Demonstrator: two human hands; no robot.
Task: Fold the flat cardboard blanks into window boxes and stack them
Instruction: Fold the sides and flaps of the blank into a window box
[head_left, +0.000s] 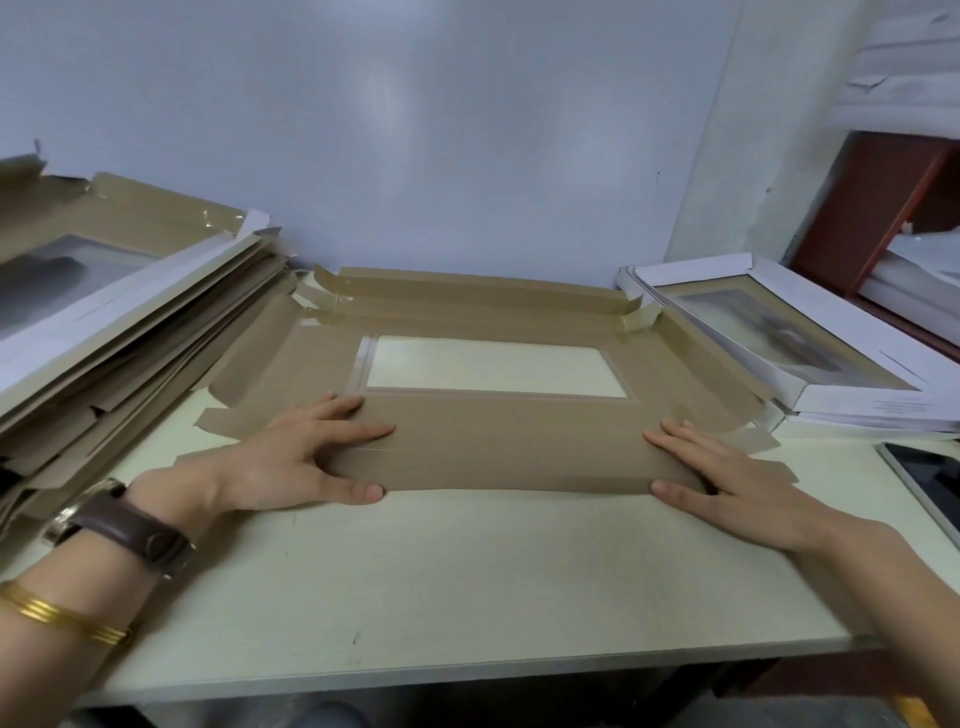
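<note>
Left hand (311, 452) and right hand (727, 478) flattening the near flap of a flat brown cardboard blank (519, 441).

Both hands lie spread, fingers straight on the flap, thumbs along its near edge, grasping nothing. The blank lies on the pale tabletop (467, 571), its clear rectangular window (493, 366) just beyond the fingertips. A slumped pile of flat brown blanks (130, 338) sits outside the left hand, and stacked white-sided window boxes (805, 332) beyond the right.
</note>
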